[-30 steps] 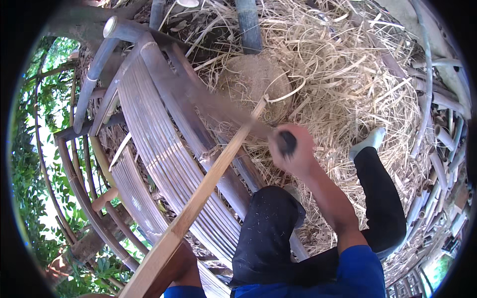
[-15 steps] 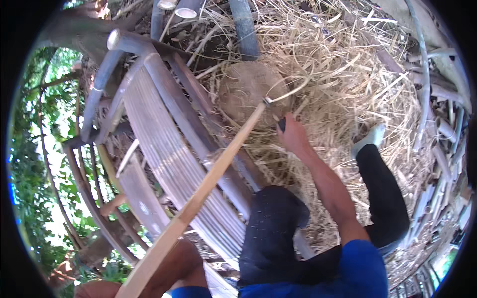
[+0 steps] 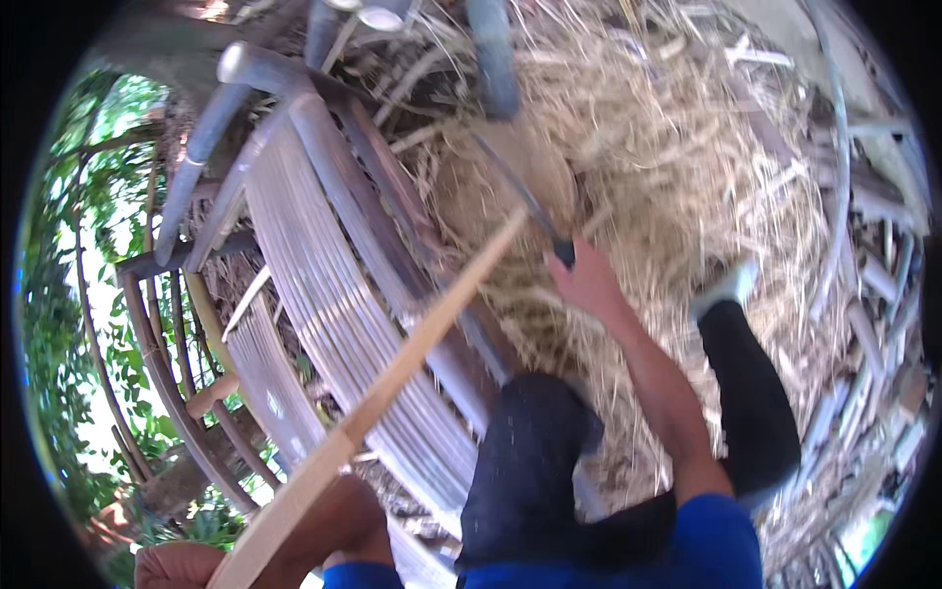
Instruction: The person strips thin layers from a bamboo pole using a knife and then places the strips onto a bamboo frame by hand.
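A long, pale strip of wood or split bamboo (image 3: 392, 383) slants from the lower left to the middle, narrowing toward its far end. My left hand (image 3: 177, 565) grips its near end at the lower edge, partly cut off by the picture. The far tip reaches over a round wooden chopping block (image 3: 461, 191). My right hand (image 3: 589, 282) is closed round the black handle of a knife (image 3: 515, 185). Its dark blade points up and left over the block, crossing just beyond the strip's tip. I cannot tell whether blade and strip touch.
A slatted bamboo bench (image 3: 329, 285) lies left of the block, under the strip. Straw-like shavings (image 3: 667, 187) cover the ground around the block and to the right. My black-trousered leg (image 3: 535, 452) is beside the bench. Poles (image 3: 878, 265) lie piled at the far right.
The knife has swung from the strip's tip, and its blade now shows at length over the block. A thin curled shaving at the tip no longer shows. My left hand shifted slightly left.
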`<state>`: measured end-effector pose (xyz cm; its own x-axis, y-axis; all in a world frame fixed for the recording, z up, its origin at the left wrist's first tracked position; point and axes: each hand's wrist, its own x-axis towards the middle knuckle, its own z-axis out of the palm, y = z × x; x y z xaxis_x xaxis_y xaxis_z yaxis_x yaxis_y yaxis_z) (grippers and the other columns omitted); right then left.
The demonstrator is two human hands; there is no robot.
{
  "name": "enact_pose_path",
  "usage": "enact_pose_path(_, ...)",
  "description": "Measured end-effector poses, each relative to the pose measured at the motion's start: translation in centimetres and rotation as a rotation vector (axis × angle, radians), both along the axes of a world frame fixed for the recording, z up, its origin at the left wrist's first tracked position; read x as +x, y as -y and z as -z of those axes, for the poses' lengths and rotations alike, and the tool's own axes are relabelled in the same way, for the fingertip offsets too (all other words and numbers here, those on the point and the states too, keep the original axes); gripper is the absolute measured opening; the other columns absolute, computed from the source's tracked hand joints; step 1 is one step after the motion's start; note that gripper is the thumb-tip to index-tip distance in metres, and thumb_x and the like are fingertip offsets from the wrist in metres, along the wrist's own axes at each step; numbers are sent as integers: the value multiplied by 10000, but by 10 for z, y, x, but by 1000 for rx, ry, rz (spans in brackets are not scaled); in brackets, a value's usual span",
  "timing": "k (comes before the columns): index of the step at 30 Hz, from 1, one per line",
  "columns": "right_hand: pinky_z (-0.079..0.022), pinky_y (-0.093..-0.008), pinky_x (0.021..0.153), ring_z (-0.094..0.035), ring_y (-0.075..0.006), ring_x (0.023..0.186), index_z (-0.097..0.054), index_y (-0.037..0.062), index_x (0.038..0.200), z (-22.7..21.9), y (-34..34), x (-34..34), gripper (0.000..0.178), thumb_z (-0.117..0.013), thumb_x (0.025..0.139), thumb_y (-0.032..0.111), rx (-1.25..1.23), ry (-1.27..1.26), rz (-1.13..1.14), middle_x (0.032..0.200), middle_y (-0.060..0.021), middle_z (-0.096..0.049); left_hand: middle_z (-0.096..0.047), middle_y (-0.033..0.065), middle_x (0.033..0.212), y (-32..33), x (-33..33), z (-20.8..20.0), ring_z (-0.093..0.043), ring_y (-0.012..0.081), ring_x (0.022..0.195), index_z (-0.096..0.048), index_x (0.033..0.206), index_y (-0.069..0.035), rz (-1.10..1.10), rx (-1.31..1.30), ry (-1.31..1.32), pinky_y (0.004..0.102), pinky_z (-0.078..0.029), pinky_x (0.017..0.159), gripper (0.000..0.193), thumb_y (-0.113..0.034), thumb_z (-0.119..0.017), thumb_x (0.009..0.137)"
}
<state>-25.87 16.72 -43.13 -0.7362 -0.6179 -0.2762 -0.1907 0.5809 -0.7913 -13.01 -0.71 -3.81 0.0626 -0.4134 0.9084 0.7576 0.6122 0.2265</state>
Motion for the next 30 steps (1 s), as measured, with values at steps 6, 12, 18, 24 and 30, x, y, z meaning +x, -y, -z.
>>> enact_pose_path(6,-521,-499,656,-676,-431,743,-521,43,1239,-67,-12,4,330,-628,953,168,-103,-147,47,866,-236,-670,-370,-39,557,3,16,-11,-366,80,451,-423,722,-144,-200,157,107,221,-290,358,339,-347,-448,993)
enact_pose_path(12,-500,-538,658,-657,-468,753,-514,33,1147,-109,-37,56,278,-647,944,171,-56,-157,-28,802,-262,-648,-440,9,635,8,79,-48,-386,111,482,-470,987,-59,365,170,317,265,-325,379,297,-342,-472,1074)
enact_pose_path(18,-517,-519,620,-661,-448,712,-515,46,1112,-180,-57,100,248,-657,941,156,-88,-68,-24,818,-233,-655,-388,-19,634,-50,70,-23,-308,84,474,-495,924,-108,-35,260,259,247,-276,372,455,-524,-390,1078)
enact_pose_path(24,-542,-400,522,-673,-345,633,-577,52,1038,-297,-50,151,194,-685,924,166,-379,-393,-125,802,-159,-622,-345,-16,633,-85,81,-10,-303,88,491,-457,908,-118,-61,333,204,235,-263,381,464,-546,-391,1072)
enact_pose_path(30,-567,-383,533,-675,-299,624,-616,47,1079,-298,-45,146,243,-704,869,130,-363,-385,-198,799,-131,-582,-331,-18,619,-91,81,-7,-283,90,478,-457,883,-125,4,300,193,247,-231,384,464,-541,-389,1075)
